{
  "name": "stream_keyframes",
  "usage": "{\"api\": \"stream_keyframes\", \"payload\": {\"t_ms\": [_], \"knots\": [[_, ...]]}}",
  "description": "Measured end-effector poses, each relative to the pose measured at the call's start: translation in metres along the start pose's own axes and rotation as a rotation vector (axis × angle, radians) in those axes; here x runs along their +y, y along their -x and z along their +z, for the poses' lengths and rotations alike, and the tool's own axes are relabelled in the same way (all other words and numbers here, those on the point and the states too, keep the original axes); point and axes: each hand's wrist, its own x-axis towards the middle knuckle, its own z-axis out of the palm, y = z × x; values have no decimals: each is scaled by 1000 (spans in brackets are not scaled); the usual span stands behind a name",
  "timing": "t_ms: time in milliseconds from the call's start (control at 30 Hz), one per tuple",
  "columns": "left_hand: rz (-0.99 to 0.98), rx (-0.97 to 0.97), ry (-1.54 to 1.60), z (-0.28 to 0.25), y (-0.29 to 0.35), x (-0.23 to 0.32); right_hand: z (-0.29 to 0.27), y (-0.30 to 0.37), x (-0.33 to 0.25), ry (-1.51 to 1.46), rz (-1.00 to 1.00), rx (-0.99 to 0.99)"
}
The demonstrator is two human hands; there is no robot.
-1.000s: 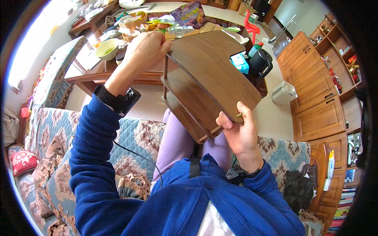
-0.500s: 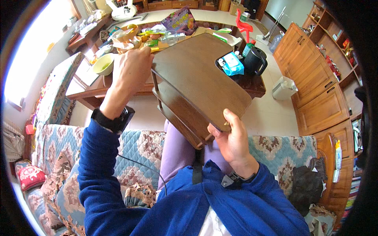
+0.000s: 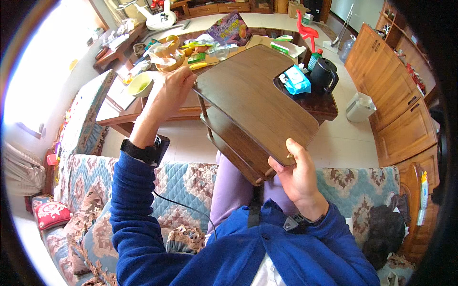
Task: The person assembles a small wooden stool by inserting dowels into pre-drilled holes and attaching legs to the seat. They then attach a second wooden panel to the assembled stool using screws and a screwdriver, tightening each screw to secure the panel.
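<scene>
A dark brown two-tier wooden shelf [image 3: 257,95] is held tilted above my lap, its boards joined by short round posts. My right hand [image 3: 301,183] grips its near right corner, thumb along the edge beside a small brass-coloured screw head [image 3: 289,156] and fingers curled beneath. At the left corner of the top board, my left hand [image 3: 168,93] is closed with its fingers pinched together. Whatever lies between those fingers is hidden behind the knuckles.
Beyond the shelf stands a low table [image 3: 329,106] with a black kettle [image 3: 323,76], a blue wipes pack [image 3: 296,80], a pale green bowl [image 3: 140,85] and wooden bowls. A quilted sofa [image 3: 186,183] is around me. Right are a white bin [image 3: 360,107] and wooden cabinets [image 3: 381,76].
The whole view has shifted, so the scene sits farther right and slightly lower. Both hands stay at the same corners of the shelf.
</scene>
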Motion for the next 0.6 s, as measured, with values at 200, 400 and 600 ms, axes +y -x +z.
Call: {"api": "stream_keyframes", "payload": {"t_ms": [200,400,600], "knots": [[112,-43,-16,-9,3,-15,-6,-2,-5,15,31,-62],[273,-162,-38,-24,-1,-25,-28,-13,-19,58,187,92],[422,-283,-28,-45,18,-4,-61,-24,-62,-16,284,-237]]}}
